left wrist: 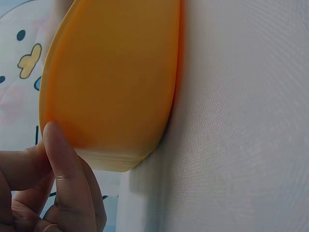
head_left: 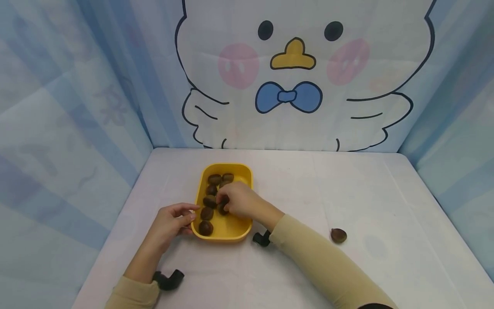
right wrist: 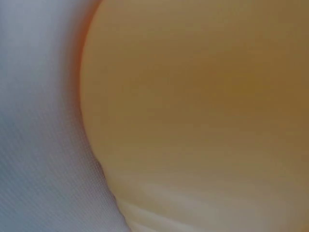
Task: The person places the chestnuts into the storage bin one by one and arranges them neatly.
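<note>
A yellow tray [head_left: 227,234] stands on the table with several brown chestnuts [head_left: 206,228] inside, most of them lined up along its left side. At the tray's left rim, my left hand [head_left: 171,221] holds the edge between thumb and fingers. The left wrist view has the thumb [left wrist: 60,154] against the tray's outer wall [left wrist: 116,82]. My right hand [head_left: 241,199] reaches in over the right rim, its curled fingertips pinching a chestnut [head_left: 222,209] beside the row. In the right wrist view the tray wall [right wrist: 193,106] fills most of the picture, and the hand is hidden.
A single chestnut [head_left: 338,235] lies on the white table [head_left: 301,184], to the right of the right forearm. Black wrist devices [head_left: 170,280] show by both wrists. Behind the table hangs a curtain [head_left: 293,128] with a cartoon bird; more blue cloth covers both sides.
</note>
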Demonstrator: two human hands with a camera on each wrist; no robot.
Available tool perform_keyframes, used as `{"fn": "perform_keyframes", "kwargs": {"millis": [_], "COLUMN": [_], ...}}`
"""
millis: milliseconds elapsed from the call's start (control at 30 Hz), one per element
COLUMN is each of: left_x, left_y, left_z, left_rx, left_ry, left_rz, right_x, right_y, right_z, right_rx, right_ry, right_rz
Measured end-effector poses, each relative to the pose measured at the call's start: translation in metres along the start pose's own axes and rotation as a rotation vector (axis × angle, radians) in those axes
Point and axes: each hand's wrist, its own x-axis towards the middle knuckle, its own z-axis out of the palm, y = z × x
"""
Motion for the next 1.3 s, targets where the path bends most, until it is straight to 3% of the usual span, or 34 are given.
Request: {"fn": "perform_keyframes", "kwargs": {"millis": [333, 633, 967, 1300], "left_x": [0.000, -0.001, -0.002, -0.001], "left_y": [-0.001, 0.000, 0.003, 0.002], "left_z": [0.000, 0.001, 0.001, 0.002], "left_rx": [-0.008, 0.003, 0.011, 0.011], "left_ry": [-0.002, 0.005, 0.005, 0.010], "left_rz": [0.006, 0.000, -0.004, -0.005], "right_x": [0.000, -0.004, -0.008, -0.032], "right_y": [0.000, 0.000, 0.006, 0.019], "right_z": [0.004, 0.001, -0.017, -0.040], "right_rx": [-0.009, 0.031, 0.244, 0.388], "right_ry": [0.011, 0.063, 0.015, 0.026], "right_rz": [0.026, -0.015, 0.054, 0.052]}}
